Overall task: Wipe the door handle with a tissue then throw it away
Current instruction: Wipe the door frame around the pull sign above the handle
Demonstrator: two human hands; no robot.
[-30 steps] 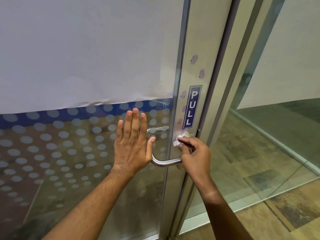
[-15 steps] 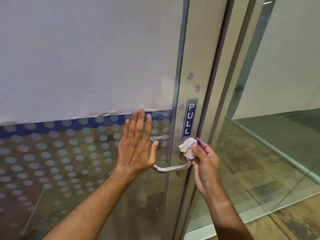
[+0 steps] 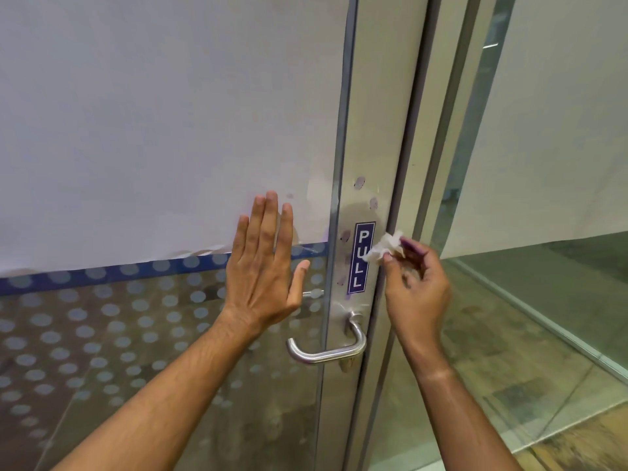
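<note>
The crumpled tissue was pinched in the right hand, seemingly clear above the sideways-running door handle, while the left hand was spread flat.

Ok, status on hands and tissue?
Left hand flat on glass door. Right hand pinching crumpled white tissue, off curved steel handle. Nothing blocking.

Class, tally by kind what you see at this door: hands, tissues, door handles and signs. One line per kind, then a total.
Bare hands: 2, left hand flat on the glass, right hand
Crumpled white tissue: 1
Curved silver metal door handle: 1
Blue PULL sign: 1
Total: 5
</note>
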